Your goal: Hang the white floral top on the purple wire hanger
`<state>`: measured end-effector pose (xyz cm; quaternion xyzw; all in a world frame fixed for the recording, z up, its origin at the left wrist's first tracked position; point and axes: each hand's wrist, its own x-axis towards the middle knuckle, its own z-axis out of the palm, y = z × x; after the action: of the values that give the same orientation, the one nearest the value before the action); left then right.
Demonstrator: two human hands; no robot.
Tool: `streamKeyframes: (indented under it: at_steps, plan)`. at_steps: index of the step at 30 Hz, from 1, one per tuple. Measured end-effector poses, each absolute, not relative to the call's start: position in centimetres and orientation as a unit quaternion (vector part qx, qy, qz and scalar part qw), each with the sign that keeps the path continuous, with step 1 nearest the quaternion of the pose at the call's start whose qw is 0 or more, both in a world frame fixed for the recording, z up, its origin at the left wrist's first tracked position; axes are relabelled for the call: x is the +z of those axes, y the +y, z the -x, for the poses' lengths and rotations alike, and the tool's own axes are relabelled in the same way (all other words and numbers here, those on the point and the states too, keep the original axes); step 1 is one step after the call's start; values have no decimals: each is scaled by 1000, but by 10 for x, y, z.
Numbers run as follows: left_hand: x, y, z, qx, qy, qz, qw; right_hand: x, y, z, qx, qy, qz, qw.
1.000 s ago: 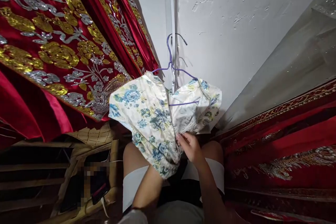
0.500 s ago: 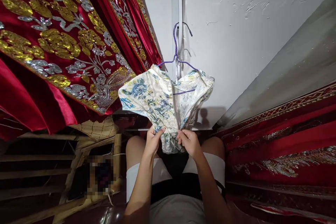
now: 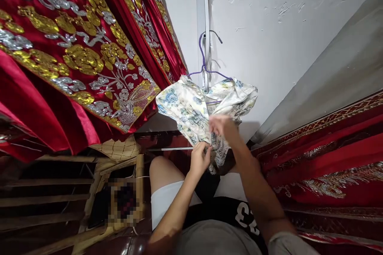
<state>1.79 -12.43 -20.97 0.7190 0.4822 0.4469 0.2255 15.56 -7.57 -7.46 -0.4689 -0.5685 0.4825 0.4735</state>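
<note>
A cream blouse with blue and yellow flowers (image 3: pixel 191 107) hangs on a purple wire hanger (image 3: pixel 202 57) in front of me. Its neckline is open in a V, and the lower part is gathered. My left hand (image 3: pixel 201 157) pinches the blouse low on its front, near the gathered part. Higher up, my right hand (image 3: pixel 223 127) is at the front edge of the blouse; it is smeared by motion, but its fingers look closed on the cloth. The lower hem hangs between my knees.
Red cloth with gold and silver sequins (image 3: pixel 83 59) hangs at the left. More red embroidered fabric (image 3: pixel 326 159) is at the right. A white wall (image 3: pixel 254 48) stands behind the hanger. Bamboo furniture (image 3: pixel 89 191) is at the lower left, partly pixelated.
My right hand has moved up from the gathered part to the front edge. My left hand has shifted right. The blouse's right side is now folded towards the middle, and the view has turned slightly.
</note>
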Motion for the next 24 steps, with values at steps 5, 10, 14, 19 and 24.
streamKeyframes:
  at_steps: [5,10,14,19,24]
  plan:
    - [-212,-110,-5,318,489,-781,224,7,-34,-152,475,-531,418,563]
    - [-147,-85,11,293,444,-811,244,13,-48,-140,450,-554,400,575]
    - [-56,-64,13,563,371,-724,144,-1,-61,-142,433,-581,400,561]
    - [0,-41,5,529,321,-785,27,-22,-55,-144,376,-605,412,568]
    - [-8,-13,50,718,340,-606,42,-78,-58,-152,398,-615,493,470]
